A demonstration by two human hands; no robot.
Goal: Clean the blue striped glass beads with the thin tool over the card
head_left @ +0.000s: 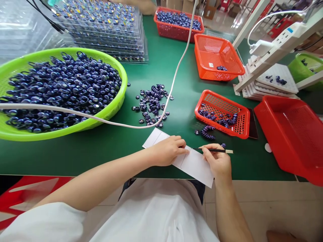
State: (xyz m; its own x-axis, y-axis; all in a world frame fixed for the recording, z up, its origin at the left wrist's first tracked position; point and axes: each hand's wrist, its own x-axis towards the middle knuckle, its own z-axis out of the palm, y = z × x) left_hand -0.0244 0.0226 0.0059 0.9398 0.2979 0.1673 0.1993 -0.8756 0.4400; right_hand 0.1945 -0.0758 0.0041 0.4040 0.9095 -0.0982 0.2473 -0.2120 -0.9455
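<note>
A white strip of paper with thin lines drawn across it lies slanted at the table's front edge. My left hand rests on the paper, its fingers partly bent and pointing right; nothing shows in its grasp. Between the fingers of my right hand is a slim black pen-like tool with a pale end, its tip pointing left at the paper near my left fingertips. Behind the paper, small dark blue shiny pieces lie loose on the green table.
A green basket heaped with dark looped pieces stands left. Red baskets and a red bin stand right. Clear stacked trays are behind. A white cable crosses the table. A person's arm shows at the back.
</note>
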